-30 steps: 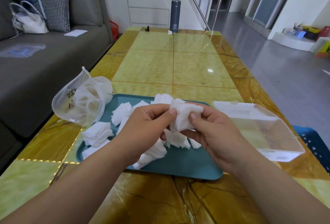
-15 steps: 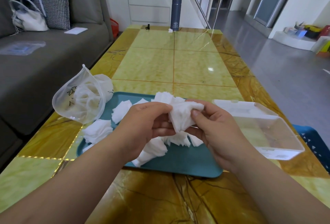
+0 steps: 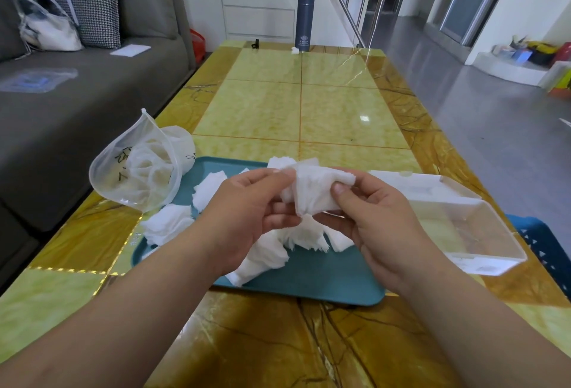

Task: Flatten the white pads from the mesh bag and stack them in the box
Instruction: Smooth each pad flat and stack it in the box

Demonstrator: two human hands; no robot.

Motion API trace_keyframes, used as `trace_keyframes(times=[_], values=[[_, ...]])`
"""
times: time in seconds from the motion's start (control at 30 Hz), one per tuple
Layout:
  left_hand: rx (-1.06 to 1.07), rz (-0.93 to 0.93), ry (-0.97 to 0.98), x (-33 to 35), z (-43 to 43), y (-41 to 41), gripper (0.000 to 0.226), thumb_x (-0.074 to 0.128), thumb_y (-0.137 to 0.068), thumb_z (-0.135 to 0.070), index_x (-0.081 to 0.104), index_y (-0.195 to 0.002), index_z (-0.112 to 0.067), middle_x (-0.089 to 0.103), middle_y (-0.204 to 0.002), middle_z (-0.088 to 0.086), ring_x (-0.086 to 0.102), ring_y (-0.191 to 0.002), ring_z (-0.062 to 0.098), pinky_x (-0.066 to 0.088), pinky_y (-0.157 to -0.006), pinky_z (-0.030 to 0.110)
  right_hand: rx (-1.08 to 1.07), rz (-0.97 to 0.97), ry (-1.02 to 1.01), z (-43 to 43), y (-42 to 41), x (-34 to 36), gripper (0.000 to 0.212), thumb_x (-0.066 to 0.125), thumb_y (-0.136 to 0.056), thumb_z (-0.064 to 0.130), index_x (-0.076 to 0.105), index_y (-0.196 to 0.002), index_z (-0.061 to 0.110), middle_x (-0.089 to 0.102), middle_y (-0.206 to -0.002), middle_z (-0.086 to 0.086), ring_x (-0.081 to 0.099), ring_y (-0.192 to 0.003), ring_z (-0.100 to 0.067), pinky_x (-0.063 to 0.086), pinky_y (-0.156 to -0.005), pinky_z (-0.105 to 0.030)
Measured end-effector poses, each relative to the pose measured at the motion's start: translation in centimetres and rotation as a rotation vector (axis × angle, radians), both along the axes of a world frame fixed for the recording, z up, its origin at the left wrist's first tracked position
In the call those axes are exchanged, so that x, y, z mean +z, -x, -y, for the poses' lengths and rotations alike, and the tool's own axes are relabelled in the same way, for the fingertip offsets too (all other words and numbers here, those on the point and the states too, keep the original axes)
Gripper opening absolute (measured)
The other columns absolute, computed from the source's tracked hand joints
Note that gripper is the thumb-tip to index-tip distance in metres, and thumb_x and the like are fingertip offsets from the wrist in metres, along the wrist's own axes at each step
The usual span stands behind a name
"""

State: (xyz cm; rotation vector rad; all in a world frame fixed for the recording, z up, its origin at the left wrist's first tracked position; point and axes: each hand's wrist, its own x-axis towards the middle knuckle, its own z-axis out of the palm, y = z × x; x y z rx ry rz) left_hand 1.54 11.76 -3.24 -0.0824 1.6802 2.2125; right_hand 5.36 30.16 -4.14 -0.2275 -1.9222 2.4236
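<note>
Pinching a crumpled white cotton pad (image 3: 312, 193) crosswise, left hand (image 3: 247, 211) and right hand (image 3: 380, 220) are holding it just left of the clear rectangular plastic box (image 3: 494, 261), nearest the right.

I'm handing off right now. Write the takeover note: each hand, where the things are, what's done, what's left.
Left hand and right hand: both pinch one crumpled white pad, held between them above the teal tray.
Loose pads lie crumpled on the tray. The mesh bag at the tray's left edge holds more.
The clear box sits right of the tray, lid open; no stacked pads show in it.
Done: some pads tipped onto the tray.
Left: flatten the held pad, box it, then all the rest.
</note>
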Motion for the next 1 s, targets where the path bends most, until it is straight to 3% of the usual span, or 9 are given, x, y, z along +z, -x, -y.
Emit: trace_keyframes(times=[0.07, 0.17, 0.27, 0.37, 0.53, 0.67, 0.8, 0.93, 1.0], values=[[0.006, -0.034, 0.083, -0.2, 0.0, -0.1, 0.020, 0.068, -0.099, -0.024, 0.075, -0.100, -0.005, 0.069, -0.090, 0.015, 0.066, -0.082, 0.028, 0.059, -0.068, 0.032, -0.003, 0.012, -0.004, 0.1, 0.0, 0.0, 0.021, 0.056, -0.105, 0.006, 0.075, -0.111, 0.014, 0.080, -0.109, -0.010, 0.076, -0.105, -0.027, 0.062, -0.092, -0.042], [0.123, -0.138, 0.263, -0.4, 0.2, 0.0, 0.015, 0.067, -0.100, -0.028, 0.078, -0.099, -0.018, 0.080, -0.096, 0.001, 0.074, -0.090, 0.021, 0.056, -0.071, 0.034, -0.096, 0.038, -0.044, -0.2, 0.2, -0.3, 0.015, 0.060, -0.104, 0.010, 0.075, -0.110, 0.012, 0.080, -0.107, -0.008, 0.076, -0.105, -0.027, 0.062, -0.092, -0.043], [0.201, -0.257, 0.265, 0.4, 0.7, 0.2, 0.015, 0.069, -0.098, -0.030, 0.077, -0.098, -0.017, 0.077, -0.090, -0.001, 0.066, -0.078, 0.017, 0.049, -0.068, 0.033, -0.196, 0.067, -0.074, -0.7, 0.3, -0.3, 0.012, 0.064, -0.102, 0.013, 0.073, -0.110, 0.013, 0.081, -0.100, 0.000, 0.077, -0.096, -0.015, 0.062, -0.091, -0.038], [0.045, -0.307, 0.096, 1.1, 0.7, -0.3, 0.018, 0.073, -0.089, -0.029, 0.074, -0.096, -0.012, 0.069, -0.080, 0.004, 0.057, -0.067, 0.016, 0.041, -0.056, 0.026, -0.178, 0.077, -0.051, -0.6, 0.4, -0.1, 0.011, 0.065, -0.102, 0.014, 0.069, -0.113, 0.013, 0.081, -0.102, -0.004, 0.077, -0.096, -0.015, 0.062, -0.095, -0.041], [-0.052, -0.368, 0.266, 0.7, -0.7, -1.4, 0.008, 0.072, -0.094, -0.015, 0.074, -0.099, -0.009, 0.074, -0.074, -0.002, 0.061, -0.061, 0.006, 0.045, -0.056, 0.013, 0.032, 0.037, 0.047, 0.1, -0.3, 0.9, 0.022, 0.064, -0.099, 0.000, 0.065, -0.120, 0.007, 0.081, -0.103, -0.011, 0.079, -0.095, -0.027, 0.063, -0.090, -0.038], [0.001, -0.422, 0.342, 0.3, -0.5, -1.1, 0.002, 0.075, -0.093, -0.018, 0.076, -0.095, -0.017, 0.080, -0.084, 0.005, 0.069, -0.073, 0.010, 0.056, -0.071, 0.027, 0.160, -0.012, -0.017, 0.3, -0.8, 1.2, 0.022, 0.061, -0.103, 0.006, 0.075, -0.118, 0.010, 0.080, -0.111, -0.009, 0.077, -0.105, -0.023, 0.061, -0.093, -0.032], [0.006, -0.468, 0.397, 0.1, -0.4, -1.1, 0.002, 0.076, -0.093, -0.022, 0.075, -0.093, -0.021, 0.079, -0.083, 0.007, 0.066, -0.071, 0.016, 0.057, -0.076, 0.049, 0.158, -0.006, -0.067, 0.1, -0.6, 1.0, 0.024, 0.056, -0.105, 0.006, 0.073, -0.122, 0.009, 0.079, -0.114, -0.009, 0.075, -0.111, -0.023, 0.058, -0.100, -0.040], [0.026, -0.478, 0.436, -0.1, -0.4, -1.0, 0.007, 0.077, -0.092, -0.025, 0.072, -0.091, -0.020, 0.077, -0.080, 0.009, 0.065, -0.067, 0.020, 0.057, -0.074, 0.052, 0.194, -0.001, -0.065, 0.1, -0.7, 1.2, 0.027, 0.054, -0.105, 0.006, 0.075, -0.121, 0.008, 0.079, -0.116, -0.009, 0.075, -0.108, -0.018, 0.058, -0.102, -0.044], [0.056, -0.503, 0.475, -0.3, -0.4, -1.0, 0.013, 0.079, -0.090, -0.029, 0.069, -0.088, -0.020, 0.074, -0.075, 0.011, 0.061, -0.062, 0.025, 0.054, -0.064, 0.045, 0.245, -0.005, -0.024, 0.1, -0.8, 1.4, 0.026, 0.057, -0.103, 0.012, 0.075, -0.122, 0.006, 0.077, -0.120, -0.012, 0.073, -0.112, -0.021, 0.057, -0.104, -0.047]])
